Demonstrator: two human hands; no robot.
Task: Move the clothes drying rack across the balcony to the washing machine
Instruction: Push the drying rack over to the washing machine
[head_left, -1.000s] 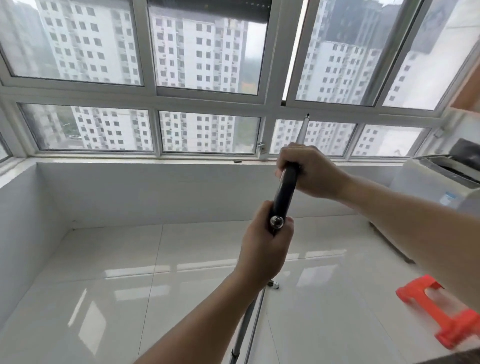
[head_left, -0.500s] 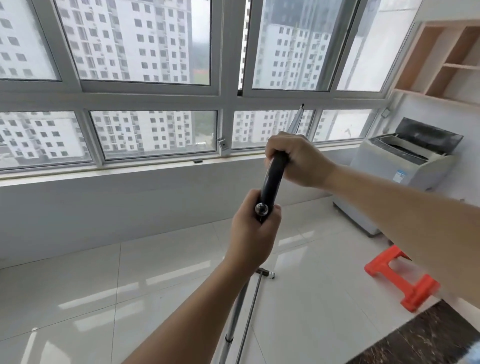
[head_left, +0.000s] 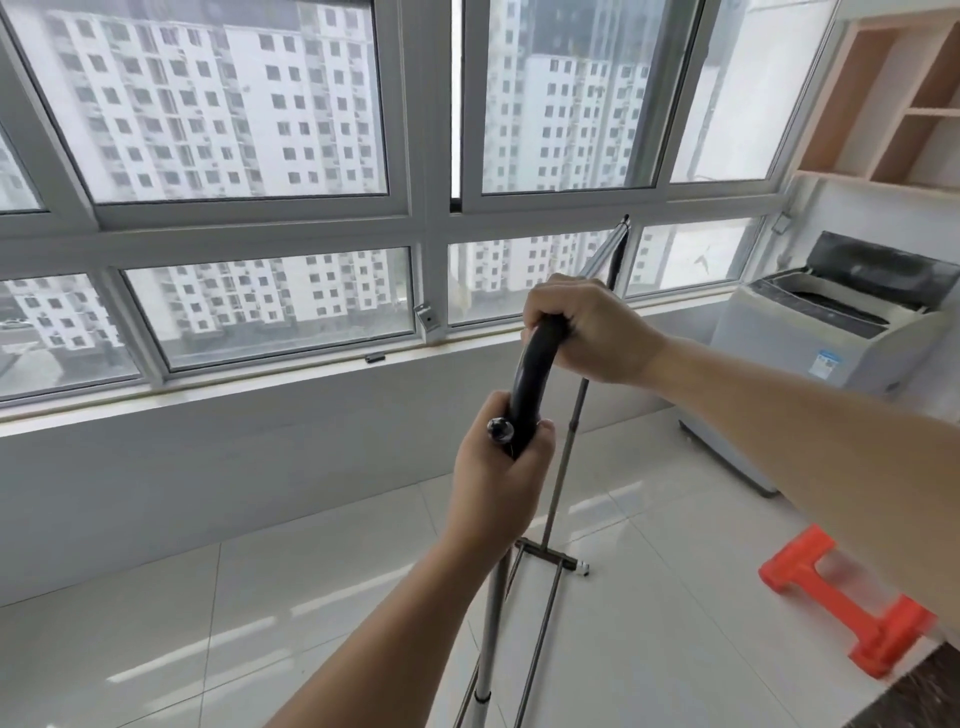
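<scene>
The clothes drying rack (head_left: 560, 483) is a thin metal frame with a black padded top bar, seen end-on at the centre of the head view. My left hand (head_left: 501, 478) grips the near end of that bar, by its chrome end cap. My right hand (head_left: 587, 327) grips the bar farther along. The rack's foot bar rests on the tiled floor in front of me. The washing machine (head_left: 826, 358), a grey top-loader with its dark lid raised, stands at the right against the wall, beyond the rack.
An orange plastic stool (head_left: 852, 605) lies on its side on the floor at the right, between me and the washing machine. A low wall under wide windows (head_left: 249, 171) runs along the far side. Wooden shelves (head_left: 893, 98) hang above the machine.
The view has swung right: the washing machine and shelves have come more fully into sight and look closer. Both hands keep the same grip, and more of the rack's upright and foot show.
</scene>
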